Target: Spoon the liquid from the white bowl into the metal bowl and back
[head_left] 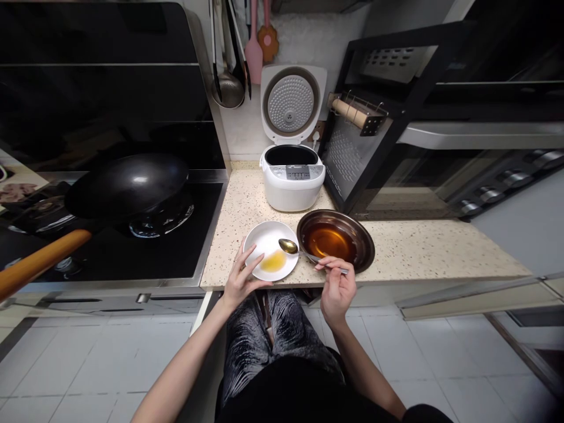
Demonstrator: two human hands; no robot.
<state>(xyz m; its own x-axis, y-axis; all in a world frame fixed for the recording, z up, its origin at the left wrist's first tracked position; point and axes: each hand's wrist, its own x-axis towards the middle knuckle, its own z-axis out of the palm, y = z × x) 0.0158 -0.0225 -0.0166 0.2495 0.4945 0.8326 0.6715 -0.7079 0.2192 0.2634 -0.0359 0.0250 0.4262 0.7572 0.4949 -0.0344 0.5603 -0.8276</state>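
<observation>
My right hand [338, 288] pinches the handle of a metal spoon [288, 246]. The spoon's bowl hangs over the right side of a white plate [258, 234], and yellowish liquid glints in it. A small pool of yellow liquid [273, 261] lies on the plate. My left hand [244, 273] grips the plate's left rim, thumb below and fingers reaching over the edge. Close by on the right stands a dark metal bowl [369, 249] holding amber liquid [331, 241]; the spoon handle passes over its left rim.
A white rice cooker [293, 191] stands behind, lid raised. On the left, a black wok [132, 182] sits on the gas stove, its wooden handle [48, 261] pointing toward me. A black rack [352, 158] with an oven [440, 170] rises at right. Utensils [230, 88] hang on the wall.
</observation>
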